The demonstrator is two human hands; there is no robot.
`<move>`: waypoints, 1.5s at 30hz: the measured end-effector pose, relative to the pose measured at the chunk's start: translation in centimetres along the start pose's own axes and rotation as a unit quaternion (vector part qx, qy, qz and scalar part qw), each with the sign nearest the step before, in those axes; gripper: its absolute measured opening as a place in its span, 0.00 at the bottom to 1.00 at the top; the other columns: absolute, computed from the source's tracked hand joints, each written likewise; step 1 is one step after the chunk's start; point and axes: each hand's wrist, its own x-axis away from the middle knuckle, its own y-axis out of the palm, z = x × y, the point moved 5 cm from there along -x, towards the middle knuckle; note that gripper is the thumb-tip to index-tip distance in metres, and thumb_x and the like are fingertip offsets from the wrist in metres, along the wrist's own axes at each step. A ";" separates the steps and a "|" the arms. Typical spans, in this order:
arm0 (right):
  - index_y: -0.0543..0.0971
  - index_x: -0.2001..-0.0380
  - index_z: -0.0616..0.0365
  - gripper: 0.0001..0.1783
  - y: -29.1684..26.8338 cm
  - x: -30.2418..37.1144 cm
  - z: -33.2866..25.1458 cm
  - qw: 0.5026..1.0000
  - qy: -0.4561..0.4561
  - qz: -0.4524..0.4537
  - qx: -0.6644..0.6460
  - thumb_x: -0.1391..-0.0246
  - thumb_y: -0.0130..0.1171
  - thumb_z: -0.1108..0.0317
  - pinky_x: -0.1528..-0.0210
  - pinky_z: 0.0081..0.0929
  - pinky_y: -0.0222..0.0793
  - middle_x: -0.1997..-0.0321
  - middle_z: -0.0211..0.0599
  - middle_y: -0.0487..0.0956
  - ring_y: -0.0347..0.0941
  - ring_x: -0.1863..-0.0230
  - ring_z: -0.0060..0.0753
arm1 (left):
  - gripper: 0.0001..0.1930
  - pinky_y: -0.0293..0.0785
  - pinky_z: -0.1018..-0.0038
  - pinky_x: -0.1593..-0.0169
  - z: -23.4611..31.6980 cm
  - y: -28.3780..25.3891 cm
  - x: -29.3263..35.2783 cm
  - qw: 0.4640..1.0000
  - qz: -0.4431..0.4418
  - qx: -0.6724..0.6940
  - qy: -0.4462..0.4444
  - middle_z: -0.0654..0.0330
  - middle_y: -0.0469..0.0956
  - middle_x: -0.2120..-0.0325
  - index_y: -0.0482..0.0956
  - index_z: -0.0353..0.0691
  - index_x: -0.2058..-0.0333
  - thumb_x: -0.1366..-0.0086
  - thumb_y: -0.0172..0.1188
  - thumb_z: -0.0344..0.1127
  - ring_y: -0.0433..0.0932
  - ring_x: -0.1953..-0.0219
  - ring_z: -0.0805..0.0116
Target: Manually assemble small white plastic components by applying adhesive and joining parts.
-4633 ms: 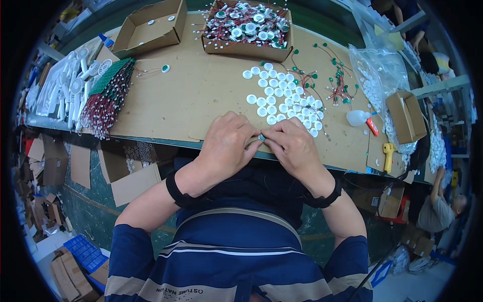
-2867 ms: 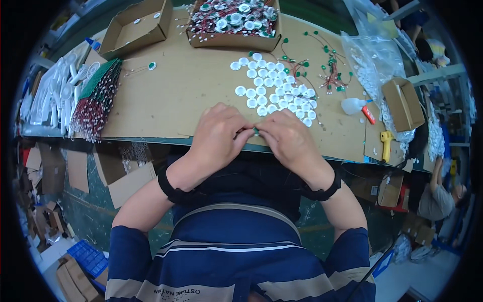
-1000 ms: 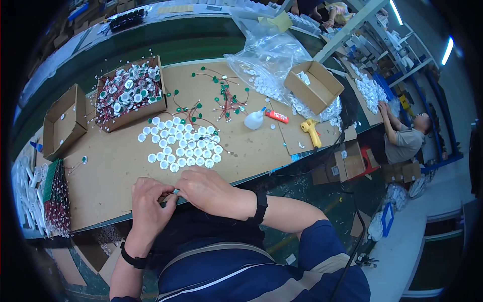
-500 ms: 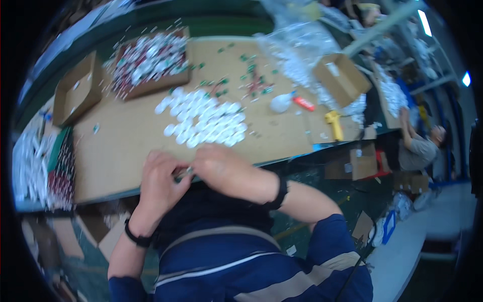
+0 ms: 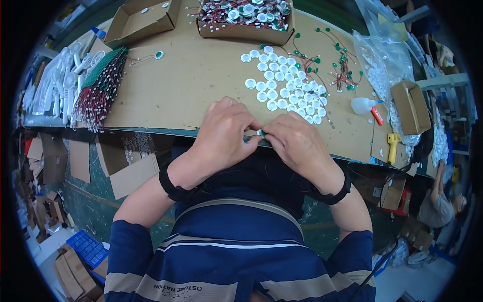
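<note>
My left hand [image 5: 224,132] and my right hand [image 5: 299,143] meet at the table's front edge. Thumbs and fingertips of both pinch a small round green-and-white part [image 5: 260,133], most of it covered by the fingers. Just beyond my right hand lie many white round caps [image 5: 285,93] in a loose cluster. Green discs with red and black wires [image 5: 344,70] are spread to the right of these. On the left, one wired disc [image 5: 159,55] rests by itself on the brown tabletop [image 5: 176,95].
At the back, a cardboard box [image 5: 246,33] is heaped with wired discs, beside another open box [image 5: 141,25]. A stack of wired green boards [image 5: 103,80] and white plastic parts [image 5: 65,83] lie left. A squeeze bottle [image 5: 362,105] and yellow tool [image 5: 392,147] are right. A person [image 5: 438,209] works far right.
The view has turned and steadied, so the table contents appear shifted right and less tilted. Both hands stay together, fingertips pinched around a small part.
</note>
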 end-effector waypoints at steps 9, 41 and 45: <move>0.90 0.58 0.60 0.07 0.3 0.3 0.2 0.999 0.028 0.019 -0.007 0.38 0.75 0.73 0.52 0.47 0.83 0.61 0.42 0.86 0.84 0.55 0.53 | 0.08 0.75 0.57 0.41 -0.1 0.1 0.1 1.000 -0.005 0.004 -0.008 0.60 0.88 0.65 0.92 0.42 0.66 0.44 0.81 0.33 0.82 0.50 0.54; 0.89 0.60 0.59 0.10 -0.1 0.7 -0.8 0.995 0.010 0.061 0.073 0.45 0.80 0.75 0.61 0.44 0.82 0.65 0.39 0.83 0.84 0.62 0.49 | 0.09 0.74 0.58 0.41 0.2 -0.1 0.0 1.000 -0.001 0.016 -0.011 0.63 0.86 0.66 0.94 0.44 0.62 0.42 0.81 0.32 0.81 0.49 0.56; 0.89 0.60 0.59 0.10 -0.1 0.7 -0.9 0.996 0.011 0.054 0.070 0.45 0.80 0.75 0.61 0.44 0.82 0.65 0.39 0.83 0.84 0.61 0.49 | 0.10 0.73 0.58 0.41 0.1 0.1 0.0 1.000 -0.002 0.011 -0.012 0.64 0.86 0.66 0.95 0.45 0.61 0.43 0.81 0.32 0.81 0.49 0.56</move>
